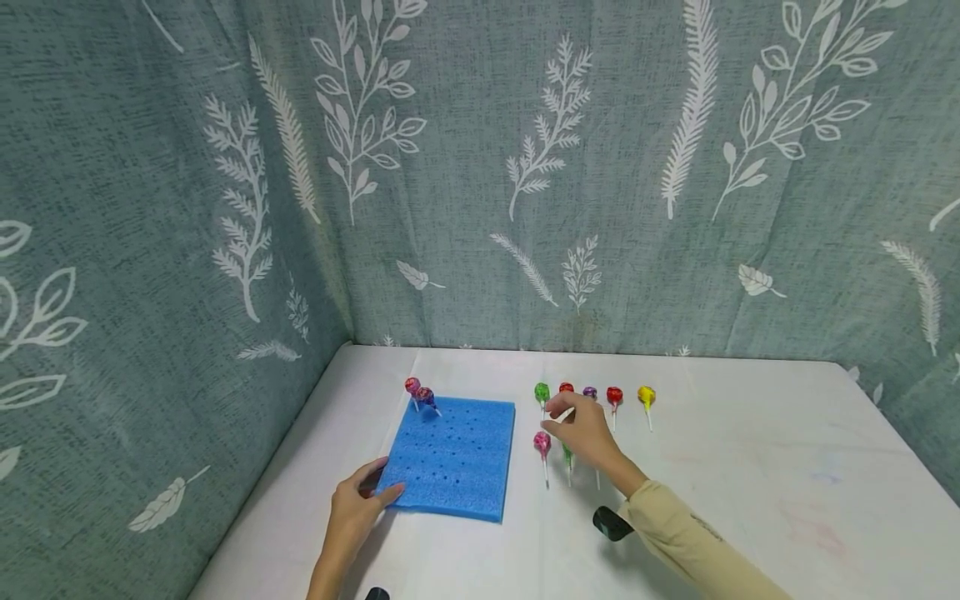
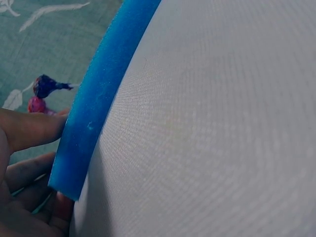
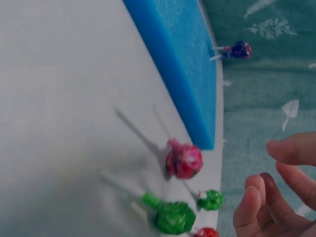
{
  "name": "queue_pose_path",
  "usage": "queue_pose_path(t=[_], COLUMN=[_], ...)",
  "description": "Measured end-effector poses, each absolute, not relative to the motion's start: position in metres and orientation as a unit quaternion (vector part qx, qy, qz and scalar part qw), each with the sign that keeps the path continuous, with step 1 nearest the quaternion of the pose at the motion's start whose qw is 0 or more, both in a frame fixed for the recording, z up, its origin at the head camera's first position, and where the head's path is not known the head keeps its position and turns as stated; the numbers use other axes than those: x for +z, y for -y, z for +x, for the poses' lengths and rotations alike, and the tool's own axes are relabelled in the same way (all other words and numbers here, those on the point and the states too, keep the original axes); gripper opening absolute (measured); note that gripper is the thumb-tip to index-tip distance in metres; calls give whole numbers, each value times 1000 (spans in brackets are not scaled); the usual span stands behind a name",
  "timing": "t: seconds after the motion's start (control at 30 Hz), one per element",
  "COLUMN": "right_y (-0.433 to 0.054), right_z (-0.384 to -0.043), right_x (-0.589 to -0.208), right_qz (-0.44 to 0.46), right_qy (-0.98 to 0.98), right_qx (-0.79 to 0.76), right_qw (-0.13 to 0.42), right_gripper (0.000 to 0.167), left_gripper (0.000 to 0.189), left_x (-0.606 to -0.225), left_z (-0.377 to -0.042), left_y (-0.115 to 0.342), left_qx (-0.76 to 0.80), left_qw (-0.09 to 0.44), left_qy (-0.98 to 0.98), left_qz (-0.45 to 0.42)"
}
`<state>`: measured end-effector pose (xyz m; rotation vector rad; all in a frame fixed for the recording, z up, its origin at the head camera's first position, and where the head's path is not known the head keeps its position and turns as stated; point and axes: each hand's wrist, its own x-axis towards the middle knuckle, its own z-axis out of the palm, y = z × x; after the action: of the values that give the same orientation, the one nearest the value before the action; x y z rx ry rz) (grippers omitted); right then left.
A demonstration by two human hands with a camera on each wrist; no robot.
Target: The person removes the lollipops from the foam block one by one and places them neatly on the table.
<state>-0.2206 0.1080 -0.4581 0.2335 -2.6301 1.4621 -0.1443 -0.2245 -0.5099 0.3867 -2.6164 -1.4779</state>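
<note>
My left hand [image 1: 351, 507] holds the near left corner of a blue foam board [image 1: 457, 458] dotted with small holes, thumb and fingers on either side of it. Two wrapped lollipops, one pink [image 1: 412, 386] and one dark blue [image 2: 44, 86], stand in its far left corner. My right hand [image 1: 587, 429] hovers over loose lollipops right of the board, with a gap between thumb and fingertips and nothing in it. Close to its fingers are a green lollipop [image 1: 542, 391] and a pink lollipop [image 3: 185, 160]. A second green lollipop [image 3: 175, 217] is partly hidden by the hand in the head view.
Farther right on the white table [image 1: 750, 467] lie a purple lollipop [image 1: 590, 392], a red lollipop [image 1: 614, 395] and a yellow lollipop [image 1: 647, 397]. A patterned grey-green curtain [image 1: 465, 192] borders the table at the back and left.
</note>
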Motion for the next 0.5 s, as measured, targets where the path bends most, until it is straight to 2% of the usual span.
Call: queue_pose_path(t=[0.5], right_y=[-69], right_z=[-224], right_x=[-459], right_qz=[135], right_qy=[832], right_qx=[536], right_qw=[51], right_gripper=[13], left_gripper=[57], left_x=[-510], left_z=[-143], left_y=[226], left_qx=[-488], left_qw=[64], left_qy=[863], left_qz=[116])
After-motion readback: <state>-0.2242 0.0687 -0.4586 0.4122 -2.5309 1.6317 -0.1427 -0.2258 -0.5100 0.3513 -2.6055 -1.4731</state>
